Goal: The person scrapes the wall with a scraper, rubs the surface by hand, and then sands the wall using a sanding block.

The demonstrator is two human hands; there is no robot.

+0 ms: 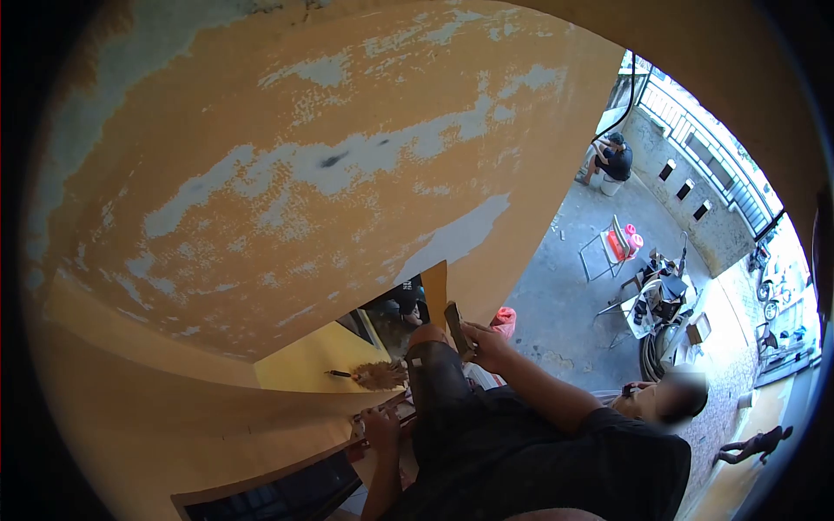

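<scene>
Flat dark block (460, 332) is up in the right hand (486, 344), out ahead of the black shirt, near the edge of the patchy orange wall (391, 213). Can't tell if block and wall touch. Exact tool type unclear at this size

Handling guess: light, stiff, not fragile; flat faces could turn slick if dusty. Best hold is across the narrow sides, fingers on 1 edge and thumb on the other, broad face left free

Right hand: closed, pinching the block at its near side, most of the block sticking out past the fingers

Left hand (380, 427): lower, fingers curled at a reddish-brown frame piece (406, 407). Can't tell if it's clamped or just resting there. Straw brush (379, 375) with a dark handle sits just beyond it, apart from both hands
</scene>
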